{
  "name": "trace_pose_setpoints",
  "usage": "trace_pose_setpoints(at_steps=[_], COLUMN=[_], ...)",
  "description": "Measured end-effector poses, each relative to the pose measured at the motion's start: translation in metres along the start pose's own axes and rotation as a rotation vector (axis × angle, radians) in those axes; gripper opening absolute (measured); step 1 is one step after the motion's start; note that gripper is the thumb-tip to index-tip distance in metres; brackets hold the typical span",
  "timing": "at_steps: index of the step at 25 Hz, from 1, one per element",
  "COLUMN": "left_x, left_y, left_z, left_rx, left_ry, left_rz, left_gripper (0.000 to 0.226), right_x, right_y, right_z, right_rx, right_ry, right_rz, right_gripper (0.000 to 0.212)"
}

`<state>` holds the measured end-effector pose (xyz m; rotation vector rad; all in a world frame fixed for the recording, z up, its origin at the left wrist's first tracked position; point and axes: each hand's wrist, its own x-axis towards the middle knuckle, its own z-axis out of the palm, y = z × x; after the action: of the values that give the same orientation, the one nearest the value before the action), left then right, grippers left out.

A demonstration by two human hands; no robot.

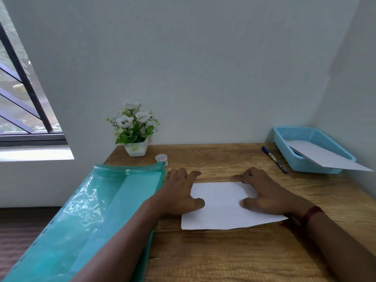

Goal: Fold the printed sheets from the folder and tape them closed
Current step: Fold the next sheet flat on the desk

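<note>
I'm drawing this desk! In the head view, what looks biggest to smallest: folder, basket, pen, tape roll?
1. Green folder (nearest the camera, so enlarged).
2. Blue basket.
3. Pen is longer, tape roll fatter: too close to rank.

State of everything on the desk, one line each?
White paper sheet: flat, untaped, pressed down.
Left hand: presses sheet's left side.
Right hand: presses sheet's right side.
Teal translucent plastic folder: lying beside sheet, far end curled.
Clear tape roll: standing on edge, untouched.
Light blue plastic basket: holds white paper jutting over rim.
</note>
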<state>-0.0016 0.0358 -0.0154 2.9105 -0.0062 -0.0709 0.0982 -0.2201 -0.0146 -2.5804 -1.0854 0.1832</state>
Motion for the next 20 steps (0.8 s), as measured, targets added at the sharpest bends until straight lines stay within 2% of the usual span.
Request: trace_pose_setpoints(at_steps=[4, 8, 15, 20], left_x=[0.001, -0.001, -0.006, -0.009], left_y=[0.0, 0.0, -0.002, -0.002], left_z=[0.0, -0.001, -0.008, -0.016], left_rx=[0.005, -0.029, -0.055, -0.041], left_ry=[0.013, 0.068, 0.181, 0.33], left_rz=[0.006, 0.044, 0.127, 0.177], left_gripper=[0.088, 0.077, 0.076, 0.071], right_x=[0.001, 0.001, -0.004, -0.005], right_y=[0.001, 0.001, -0.002, -0.007], right_z=[0.0, 0.0, -0.002, -0.004], right_rx=[0.018, 0.021, 0.05, 0.016], right_ry=[-0.036, -0.009, 0.137, 0.278], right_rz=[0.014, 0.014, -0.042, -0.021], right_gripper=[0.08, 0.079, 0.075, 0.072])
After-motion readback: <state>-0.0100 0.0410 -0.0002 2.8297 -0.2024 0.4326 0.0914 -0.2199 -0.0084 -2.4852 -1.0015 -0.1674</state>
